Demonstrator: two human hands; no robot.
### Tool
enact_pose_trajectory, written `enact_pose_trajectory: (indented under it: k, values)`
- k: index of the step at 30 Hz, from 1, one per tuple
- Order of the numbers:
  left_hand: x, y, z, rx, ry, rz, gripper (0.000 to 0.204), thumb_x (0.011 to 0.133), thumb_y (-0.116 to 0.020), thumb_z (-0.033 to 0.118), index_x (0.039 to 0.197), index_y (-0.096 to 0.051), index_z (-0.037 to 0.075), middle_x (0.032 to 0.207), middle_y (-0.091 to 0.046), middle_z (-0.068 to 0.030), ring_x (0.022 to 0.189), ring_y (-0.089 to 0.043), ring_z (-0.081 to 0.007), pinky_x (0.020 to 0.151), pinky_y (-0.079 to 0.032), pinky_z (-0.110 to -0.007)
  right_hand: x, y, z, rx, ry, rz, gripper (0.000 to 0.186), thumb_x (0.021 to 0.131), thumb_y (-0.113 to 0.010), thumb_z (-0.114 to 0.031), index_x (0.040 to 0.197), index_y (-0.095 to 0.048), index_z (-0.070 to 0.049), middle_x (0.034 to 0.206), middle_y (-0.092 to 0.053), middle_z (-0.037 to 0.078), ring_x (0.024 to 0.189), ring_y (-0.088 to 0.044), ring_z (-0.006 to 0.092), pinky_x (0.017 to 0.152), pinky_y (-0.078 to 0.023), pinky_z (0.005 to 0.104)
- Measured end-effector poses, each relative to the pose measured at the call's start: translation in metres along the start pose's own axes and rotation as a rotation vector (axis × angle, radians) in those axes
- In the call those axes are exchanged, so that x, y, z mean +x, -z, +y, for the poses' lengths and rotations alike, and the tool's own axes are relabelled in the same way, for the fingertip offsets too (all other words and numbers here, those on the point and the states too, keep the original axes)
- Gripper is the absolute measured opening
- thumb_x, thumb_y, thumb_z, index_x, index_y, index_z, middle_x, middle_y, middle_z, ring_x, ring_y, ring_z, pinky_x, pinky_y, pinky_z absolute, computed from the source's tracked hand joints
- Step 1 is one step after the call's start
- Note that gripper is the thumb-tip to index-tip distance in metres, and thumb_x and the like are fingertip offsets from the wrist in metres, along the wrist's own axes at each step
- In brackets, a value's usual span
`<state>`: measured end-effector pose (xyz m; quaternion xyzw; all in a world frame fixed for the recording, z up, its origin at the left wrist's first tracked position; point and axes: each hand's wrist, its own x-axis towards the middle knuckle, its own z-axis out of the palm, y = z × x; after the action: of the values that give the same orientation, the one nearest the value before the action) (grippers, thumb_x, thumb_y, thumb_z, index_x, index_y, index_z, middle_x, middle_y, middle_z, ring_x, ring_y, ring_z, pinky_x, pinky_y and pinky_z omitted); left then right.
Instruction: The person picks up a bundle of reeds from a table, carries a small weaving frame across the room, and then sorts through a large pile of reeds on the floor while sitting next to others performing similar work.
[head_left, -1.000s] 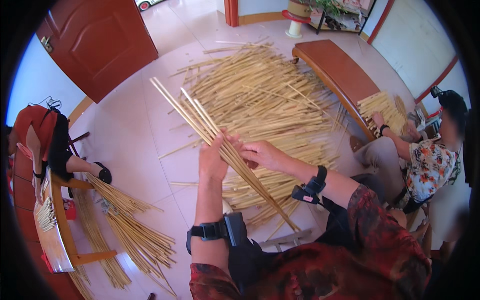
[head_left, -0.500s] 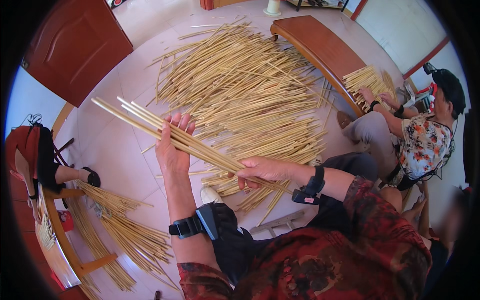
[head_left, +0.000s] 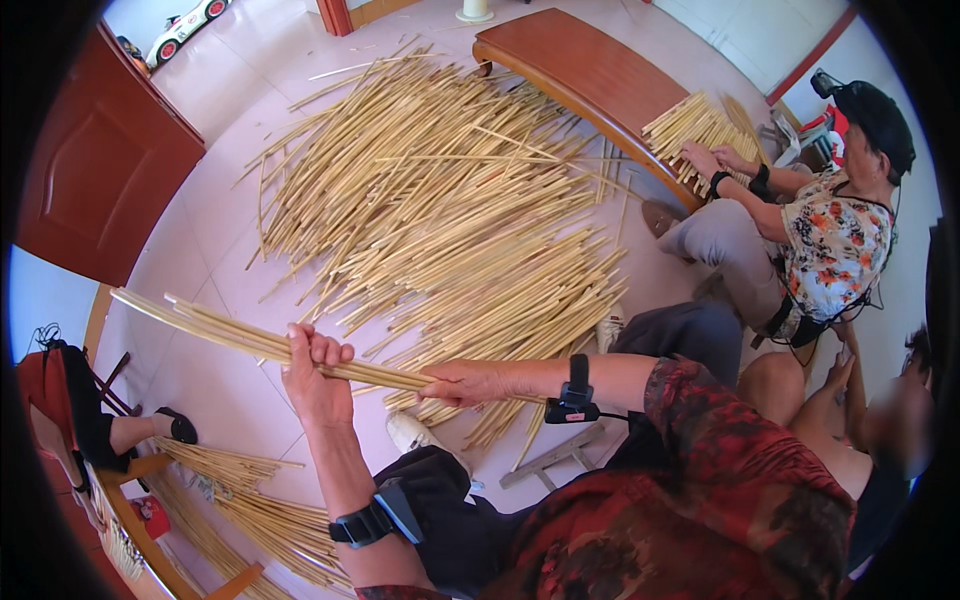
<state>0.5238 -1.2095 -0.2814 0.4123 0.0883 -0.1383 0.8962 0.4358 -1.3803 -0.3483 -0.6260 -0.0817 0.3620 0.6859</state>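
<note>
A few long, thin, straw-yellow sticks (head_left: 215, 328) are held together above the floor, slanting from the upper left down to the right. My left hand (head_left: 317, 378) is closed around their middle, its fingers curled over them. Farther right, my right hand (head_left: 467, 383) grips the same sticks, thumb on top, near their lower ends. Beyond both hands, a large loose pile of similar sticks (head_left: 430, 190) lies on the floor; its near ends reach under my right forearm.
A low brown wooden table (head_left: 590, 70) stands at the back right, where a co-worker (head_left: 840, 220) handles sticks. Bundled sticks (head_left: 270, 520) lie at the lower left near another person's foot (head_left: 178, 427). A small wooden stool (head_left: 555, 460) is beside my legs. A brown door (head_left: 100, 150) stands at the left.
My left hand has closed from a looser, upturned hold to fingers wrapped over the sticks. Both hands and the sticks have shifted left and slightly down, and the view has turned.
</note>
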Motion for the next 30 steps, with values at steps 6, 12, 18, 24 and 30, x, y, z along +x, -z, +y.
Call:
enact_pose_trajectory:
  k: [6,12,18,24,30]
  values:
    - [0.007,-0.003,0.001,0.185,-0.176,0.337,0.02,0.088,-0.046,0.023,0.08,-0.042,0.005,0.057,-0.03,0.0031,0.048,-0.031,-0.007,0.047,-0.033,-0.023,0.034,0.072,0.074,0.107,0.036,0.189,0.031,0.084,-0.044,-0.033,0.091,-0.053,-0.003,0.084,-0.055,0.008,0.078,-0.055,0.0203,0.068,-0.046,0.0342]
    - [0.008,-0.003,-0.007,0.229,-0.136,0.376,0.018,0.089,-0.045,0.021,0.087,-0.042,0.003,0.06,-0.032,0.001,0.052,-0.033,-0.008,0.052,-0.035,-0.024,0.036,0.168,0.147,-1.161,-0.244,0.479,0.026,0.081,-0.04,-0.013,0.102,-0.051,-0.004,0.097,-0.053,0.016,0.094,-0.051,0.031,0.08,-0.041,0.0394]
    - [0.009,-0.006,-0.013,0.274,-0.011,0.338,0.017,0.09,-0.043,0.019,0.087,-0.044,0.002,0.062,-0.034,0.0,0.056,-0.035,-0.01,0.056,-0.037,-0.025,0.035,0.193,0.168,-1.32,-0.378,0.575,0.025,0.08,-0.04,-0.011,0.102,-0.052,-0.005,0.107,-0.049,0.013,0.104,-0.044,0.0277,0.083,-0.037,0.0425]
    - [0.012,-0.013,-0.018,0.304,0.048,0.246,0.017,0.09,-0.044,0.021,0.091,-0.045,0.003,0.064,-0.035,0.0009,0.059,-0.035,-0.0096,0.06,-0.036,-0.026,0.023,0.184,0.183,-1.345,-0.233,0.645,0.021,0.078,-0.042,-0.01,0.096,-0.053,-0.007,0.096,-0.05,0.011,0.095,-0.047,0.0259,0.079,-0.038,0.0403]
    - [0.01,-0.02,-0.021,0.316,0.062,0.233,0.017,0.089,-0.044,0.019,0.091,-0.044,0.002,0.064,-0.034,0.0005,0.059,-0.035,-0.0098,0.061,-0.036,-0.026,0.009,0.172,0.183,-1.382,-0.281,0.565,0.02,0.077,-0.043,-0.01,0.093,-0.054,-0.007,0.09,-0.05,0.011,0.091,-0.048,0.0255,0.078,-0.037,0.0393]
